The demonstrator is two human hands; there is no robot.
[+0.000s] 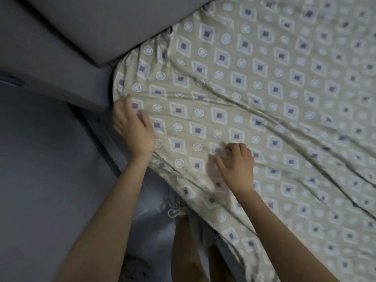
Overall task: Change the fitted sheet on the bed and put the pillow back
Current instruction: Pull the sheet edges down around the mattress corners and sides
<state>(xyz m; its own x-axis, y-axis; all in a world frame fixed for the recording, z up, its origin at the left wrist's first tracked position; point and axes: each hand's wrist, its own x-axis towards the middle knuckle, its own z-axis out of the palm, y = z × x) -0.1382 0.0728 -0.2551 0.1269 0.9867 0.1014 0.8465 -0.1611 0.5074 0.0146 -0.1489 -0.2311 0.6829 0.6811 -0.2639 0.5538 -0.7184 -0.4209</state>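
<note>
One fitted sheet, beige with rows of diamonds and rings, lies across the bed under both hands. Two bare hands are in view, both blurred.

The left grip rests on the sheet at the rounded corner of the bed, its fingers apart and only loosely bent, laid on the cloth and closed on nothing. Just beyond its fingertips the sheet's edge gathers in small folds and tucks down against one grey padded headboard, which runs away above and to the left of this grip.

The right grip sits near the left one, further onto the bed, knuckles up and fingers curled down onto the cloth. Whether it pinches the sheet or only presses it cannot be told through the blur. From this grip several long creases run off across the sheet to the right.

Below the two grips the sheet hangs over the side of the bed. Beside that edge show two bare legs and one pale drawstring bow, with grey floor left of the left grip.
</note>
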